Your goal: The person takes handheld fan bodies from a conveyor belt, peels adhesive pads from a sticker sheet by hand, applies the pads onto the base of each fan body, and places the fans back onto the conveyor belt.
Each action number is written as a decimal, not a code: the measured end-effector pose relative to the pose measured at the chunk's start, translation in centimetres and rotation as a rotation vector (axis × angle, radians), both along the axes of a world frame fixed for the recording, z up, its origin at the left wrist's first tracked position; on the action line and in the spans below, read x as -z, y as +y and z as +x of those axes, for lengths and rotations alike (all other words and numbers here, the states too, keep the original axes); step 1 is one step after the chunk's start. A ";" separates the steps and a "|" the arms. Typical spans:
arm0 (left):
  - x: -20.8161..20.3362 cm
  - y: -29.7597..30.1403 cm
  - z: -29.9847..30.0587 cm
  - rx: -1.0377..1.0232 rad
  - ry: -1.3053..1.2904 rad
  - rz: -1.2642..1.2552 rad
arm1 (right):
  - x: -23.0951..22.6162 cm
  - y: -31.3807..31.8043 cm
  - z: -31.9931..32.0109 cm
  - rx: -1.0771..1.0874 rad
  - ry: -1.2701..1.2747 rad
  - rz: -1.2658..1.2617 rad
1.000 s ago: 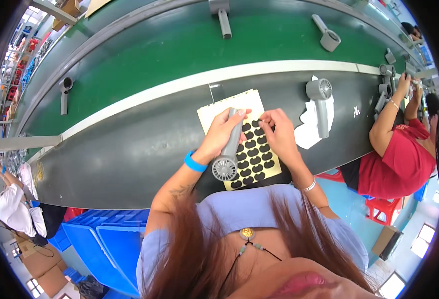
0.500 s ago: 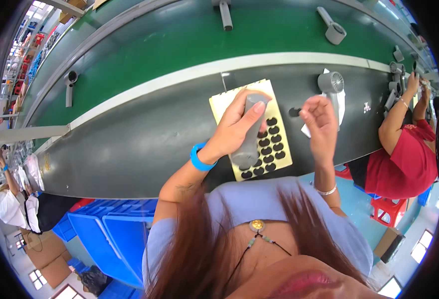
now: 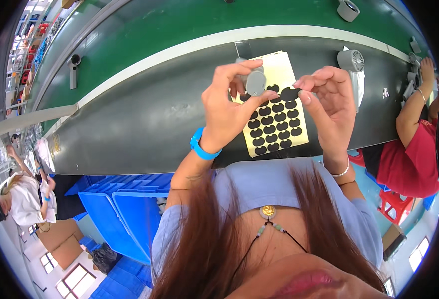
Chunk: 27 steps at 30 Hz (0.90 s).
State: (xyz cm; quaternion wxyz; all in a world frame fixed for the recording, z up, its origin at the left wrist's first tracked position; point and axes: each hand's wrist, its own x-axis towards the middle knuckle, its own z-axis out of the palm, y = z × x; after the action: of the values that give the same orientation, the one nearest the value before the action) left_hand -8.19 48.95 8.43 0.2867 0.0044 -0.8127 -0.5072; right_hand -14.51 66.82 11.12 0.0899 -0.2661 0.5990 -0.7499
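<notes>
Grey fan (image 3: 256, 83) swung end-on, its body lost behind its round end!

And there, the left hand (image 3: 228, 97) covered the fan's side, and together they blocked the upper left of the sticker sheet (image 3: 278, 64). The right hand's (image 3: 335, 97) fingertips hid one edge of the black sticker (image 3: 289, 94). Up top, the picture's edge chopped another fan (image 3: 348, 11) and left a dark piece (image 3: 229, 1) as a mere sliver. Those white bits (image 3: 385, 92), far right? Too small to tell!

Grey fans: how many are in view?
At least 4: one fan in the left hand, another on the table beyond the right hand, two on the green belt, left and upper right. Far-right ones overlap; some may be hidden.
</notes>
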 end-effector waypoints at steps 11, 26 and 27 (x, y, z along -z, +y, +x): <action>-0.9 -1.2 2.0 0.173 -0.046 0.222 | 0.3 0.5 0.4 -0.093 -0.196 0.167; -1.4 1.0 2.7 0.254 -0.113 0.370 | -1.4 0.2 1.0 -0.078 -0.063 0.095; -1.5 1.1 2.7 0.274 -0.136 0.427 | -1.4 0.2 1.0 -0.081 -0.081 0.103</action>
State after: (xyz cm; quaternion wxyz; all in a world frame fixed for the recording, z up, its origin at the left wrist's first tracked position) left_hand -5.44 50.06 9.97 0.1525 -0.0110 -0.6978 -0.6998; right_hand -13.48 67.06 12.55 0.1578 -0.2546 0.6215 -0.7239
